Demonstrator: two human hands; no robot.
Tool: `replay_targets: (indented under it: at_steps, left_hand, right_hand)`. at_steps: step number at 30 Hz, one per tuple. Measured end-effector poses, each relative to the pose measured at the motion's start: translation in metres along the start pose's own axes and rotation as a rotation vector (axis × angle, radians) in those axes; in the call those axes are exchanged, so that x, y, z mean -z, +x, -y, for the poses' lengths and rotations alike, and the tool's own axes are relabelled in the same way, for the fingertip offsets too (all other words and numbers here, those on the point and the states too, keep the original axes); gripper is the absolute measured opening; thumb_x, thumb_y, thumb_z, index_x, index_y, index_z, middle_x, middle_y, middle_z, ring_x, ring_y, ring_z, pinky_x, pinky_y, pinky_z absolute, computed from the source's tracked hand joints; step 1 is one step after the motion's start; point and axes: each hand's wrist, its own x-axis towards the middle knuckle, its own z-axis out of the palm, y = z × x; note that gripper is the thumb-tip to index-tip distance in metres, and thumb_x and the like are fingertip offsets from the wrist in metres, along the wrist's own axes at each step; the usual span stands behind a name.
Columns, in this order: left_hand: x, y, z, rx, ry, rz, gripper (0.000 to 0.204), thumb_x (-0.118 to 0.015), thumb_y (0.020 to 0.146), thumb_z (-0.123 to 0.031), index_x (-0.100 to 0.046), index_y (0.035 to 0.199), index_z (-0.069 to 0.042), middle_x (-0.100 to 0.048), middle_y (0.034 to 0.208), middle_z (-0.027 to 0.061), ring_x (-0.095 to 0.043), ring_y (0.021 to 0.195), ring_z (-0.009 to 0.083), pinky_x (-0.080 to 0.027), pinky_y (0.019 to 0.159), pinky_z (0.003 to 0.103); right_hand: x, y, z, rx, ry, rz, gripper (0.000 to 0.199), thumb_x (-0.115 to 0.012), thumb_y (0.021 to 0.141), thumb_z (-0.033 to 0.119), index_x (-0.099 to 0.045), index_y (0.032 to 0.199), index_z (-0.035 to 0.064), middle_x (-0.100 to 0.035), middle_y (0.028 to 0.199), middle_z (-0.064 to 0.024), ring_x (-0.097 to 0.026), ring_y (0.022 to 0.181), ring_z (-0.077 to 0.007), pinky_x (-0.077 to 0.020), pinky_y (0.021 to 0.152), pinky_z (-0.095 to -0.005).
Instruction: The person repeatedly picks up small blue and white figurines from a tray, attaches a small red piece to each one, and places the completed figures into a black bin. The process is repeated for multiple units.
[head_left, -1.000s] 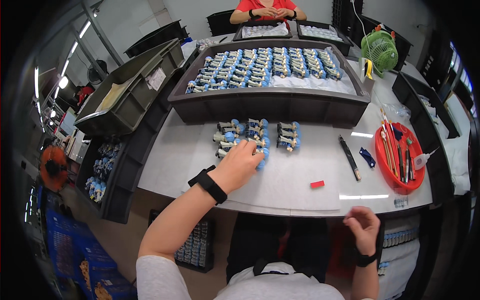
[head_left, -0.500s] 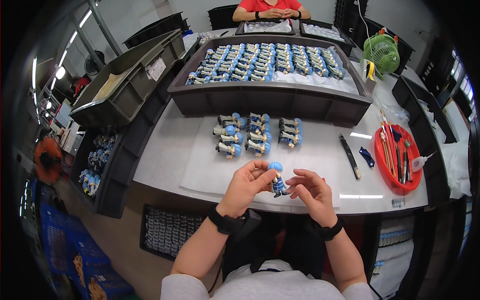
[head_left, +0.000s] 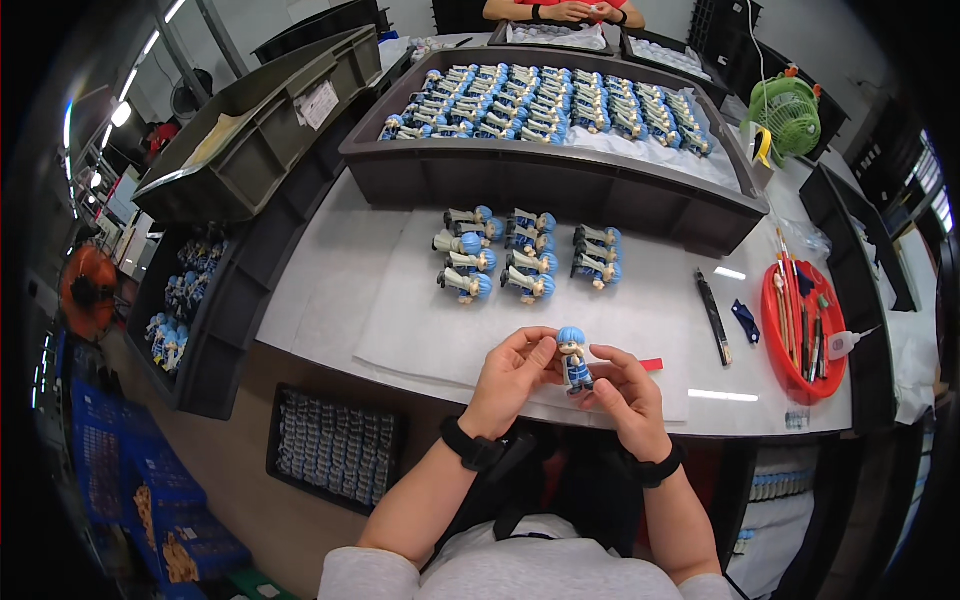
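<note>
A small blue-haired figurine (head_left: pixel 577 372) in blue clothing with dark shoes stands upright between my hands, above the table's near edge. My left hand (head_left: pixel 517 372) pinches it from the left, thumb and fingers at its side. My right hand (head_left: pixel 632 398) closes on its lower right side, with the fingertips by its legs. Just beyond my hands, several like figurines (head_left: pixel 528 257) lie on their sides in three columns on a white sheet (head_left: pixel 400 310).
A large dark tray (head_left: pixel 560 180) of figurines stands behind. Right of my hands are a black pen-like tool (head_left: pixel 714 318), a dark blue piece (head_left: pixel 745 322) and a red basket (head_left: pixel 815 390) of brushes. Dark crates (head_left: pixel 215 345) flank the left; a co-worker's hands (head_left: pixel 588 12) show at the far side.
The figurine has turned so its front faces me more. My right hand has come in from beside it to its lower side. The whole view has shifted slightly.
</note>
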Motion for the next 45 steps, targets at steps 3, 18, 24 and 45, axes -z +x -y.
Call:
replay_targets:
  at_steps: [3,18,24,45]
  left_hand:
    - [0.003,-0.001,0.000,-0.006,-0.027,0.027,0.025,-0.047,0.093,-0.017,-0.050,0.113,-0.001,-0.060,0.097,0.0058,-0.058,0.084,0.0129,-0.048,0.074,0.026]
    - [0.003,-0.005,0.003,-0.031,0.053,-0.011,0.034,-0.052,0.090,-0.013,-0.048,0.120,0.001,-0.058,0.102,0.0064,-0.055,0.093,0.0124,-0.047,0.083,0.031]
    - [0.006,-0.006,0.004,-0.085,-0.013,0.039,0.033,-0.053,0.088,-0.005,-0.048,0.119,0.002,-0.057,0.108,0.0108,-0.054,0.103,0.0170,-0.044,0.091,0.033]
    - [0.000,-0.007,0.004,-0.137,0.089,0.007,0.033,-0.051,0.089,-0.008,-0.047,0.122,0.000,-0.056,0.111,0.0112,-0.054,0.101,0.0157,-0.046,0.087,0.031]
  right_hand:
    - [0.001,0.000,-0.002,0.006,0.022,-0.022,0.039,-0.052,0.089,0.008,-0.040,0.125,0.0010,-0.055,0.105,-0.0121,-0.056,0.091,-0.0150,-0.0493,0.075,-0.0275]
    - [0.000,0.005,-0.010,0.227,-0.187,-0.139,0.052,-0.068,0.070,-0.006,-0.048,0.118,0.0007,-0.048,0.108,-0.0078,-0.050,0.099,-0.0151,-0.0477,0.078,-0.0253]
    - [0.000,0.004,-0.013,0.161,-0.183,-0.162,0.050,-0.065,0.072,-0.007,-0.048,0.117,0.0011,-0.048,0.108,-0.0075,-0.051,0.101,-0.0153,-0.0468,0.079,-0.0254]
    - [-0.001,0.002,-0.015,0.153,-0.133,-0.164,0.051,-0.070,0.073,-0.001,-0.047,0.119,-0.0001,-0.053,0.103,-0.0074,-0.054,0.087,-0.0119,-0.0475,0.076,-0.0240]
